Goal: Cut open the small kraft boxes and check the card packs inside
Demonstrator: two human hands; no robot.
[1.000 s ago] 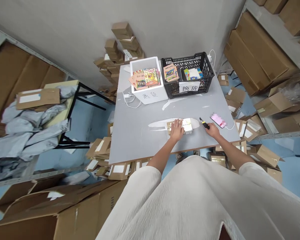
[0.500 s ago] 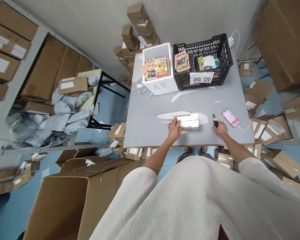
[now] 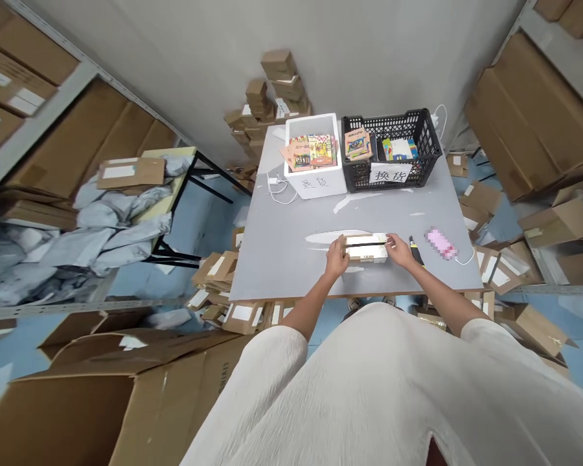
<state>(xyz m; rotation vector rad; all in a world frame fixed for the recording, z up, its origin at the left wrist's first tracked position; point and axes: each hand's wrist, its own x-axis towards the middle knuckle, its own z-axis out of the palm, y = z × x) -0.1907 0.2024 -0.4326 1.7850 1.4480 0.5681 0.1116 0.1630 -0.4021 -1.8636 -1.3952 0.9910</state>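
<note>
Both hands grip one small cardboard parcel [image 3: 366,248], each at one end. On its left end the left hand [image 3: 337,259] has the fingers closed around the edge, and on its right end the right hand [image 3: 399,251] does the same, with the fingertips on the top face. The parcel lies flat on the grey table [image 3: 291,259], just below the middle of the frame and close to the near edge of the table. It carries a white label on its right part, and a dark line runs along its top.

Just to the right of the right hand a black and yellow cutter [image 3: 414,249] lies on the table, and a little further right there is a pink phone [image 3: 440,243] with a white cable.

At the far side of the table, in the upper middle of the frame, a white foam box [image 3: 315,184] and a black plastic crate [image 3: 418,129] stand side by side, both with colourful booklets inside. Many brown cartons are on the floor and on the shelves around the table.
</note>
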